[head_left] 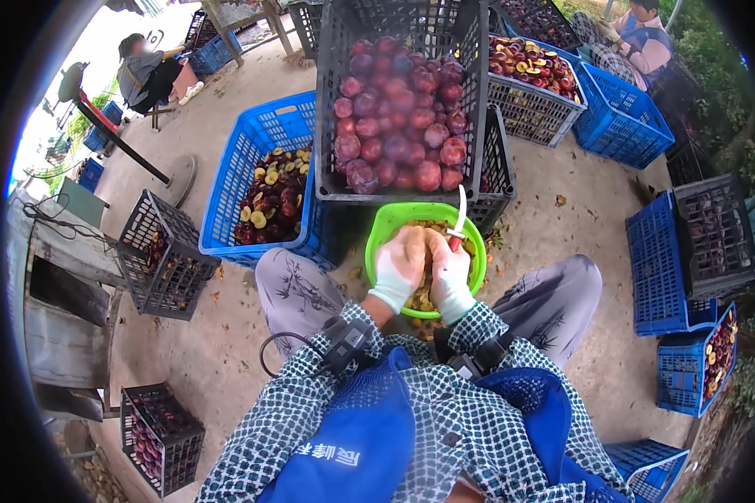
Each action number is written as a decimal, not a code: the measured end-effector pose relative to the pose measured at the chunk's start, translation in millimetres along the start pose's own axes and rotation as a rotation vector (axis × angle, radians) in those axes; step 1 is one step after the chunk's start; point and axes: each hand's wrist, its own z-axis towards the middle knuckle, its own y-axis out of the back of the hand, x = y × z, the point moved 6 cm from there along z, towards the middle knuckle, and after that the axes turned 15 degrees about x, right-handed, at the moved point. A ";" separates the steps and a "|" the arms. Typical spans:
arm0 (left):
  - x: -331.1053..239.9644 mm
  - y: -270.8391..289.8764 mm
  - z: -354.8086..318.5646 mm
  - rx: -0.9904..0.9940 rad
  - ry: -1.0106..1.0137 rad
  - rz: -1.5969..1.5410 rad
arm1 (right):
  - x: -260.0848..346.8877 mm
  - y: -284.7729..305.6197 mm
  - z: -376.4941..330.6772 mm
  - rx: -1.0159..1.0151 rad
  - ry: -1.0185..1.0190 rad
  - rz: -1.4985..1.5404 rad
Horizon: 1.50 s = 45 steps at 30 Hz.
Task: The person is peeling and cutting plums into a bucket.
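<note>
Both my hands, in white gloves with bare-looking fingers, meet above a bright green basin (477, 272) between my knees. My right hand (449, 267) is closed on a small knife (462, 208) with a red handle; its pale, curved blade points up and away from me. My left hand (400, 261) is curled against the right one, its fingers bent inward; whatever it may hold is hidden. Yellowish-brown fruit bits (424, 299) lie in the basin. Just beyond it, a black crate (331, 109) full of whole dark red plums (398, 117) tilts toward me.
Left of the plums stands a blue crate (226, 189) with cut plum halves (273, 197). Further crates surround me, including a black crate (172, 277) at left and a blue crate (654, 268) at right. Two people (147, 75) (646, 46) sit farther off.
</note>
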 end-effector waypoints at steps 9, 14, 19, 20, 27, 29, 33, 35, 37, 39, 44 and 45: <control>9.4 -16.1 4.6 0.022 0.074 -0.272 | 7.9 10.1 -8.6 0.017 0.275 -0.547; 41.8 -36.2 -13.4 0.383 0.366 -0.977 | 41.0 -4.6 -25.9 0.195 0.410 -0.945; 5.9 -25.7 -38.1 0.694 0.529 -1.109 | 60.3 -23.2 -37.7 0.456 0.581 -1.138; 9.0 -21.3 -35.8 0.742 0.311 -1.000 | 69.7 -27.9 -38.6 0.486 0.686 -1.170; 13.2 -43.0 -37.0 0.908 0.411 -1.329 | 54.4 13.8 -4.8 0.506 -0.064 -0.247; 22.4 -46.6 -34.5 0.907 0.565 -1.399 | 49.8 22.1 -2.0 0.462 -0.184 0.007; 40.2 -32.4 -5.9 0.681 0.318 -0.930 | 40.7 25.1 8.0 0.340 -0.286 0.219; 73.0 -14.1 2.4 0.468 0.137 -0.327 | 40.6 12.7 7.7 0.271 -0.285 0.217; 80.9 -11.0 1.3 0.373 0.198 -0.381 | 43.4 14.7 7.1 0.247 -0.254 0.079; 36.7 -28.3 -6.4 0.521 0.382 -1.147 | 26.2 22.1 14.5 0.303 -0.202 -0.228; 43.6 73.8 3.2 0.160 0.337 -0.761 | 41.9 15.1 16.3 0.381 -0.079 -0.274; 37.7 119.6 14.5 0.014 0.236 -0.491 | 49.4 10.8 14.5 0.391 -0.112 -0.261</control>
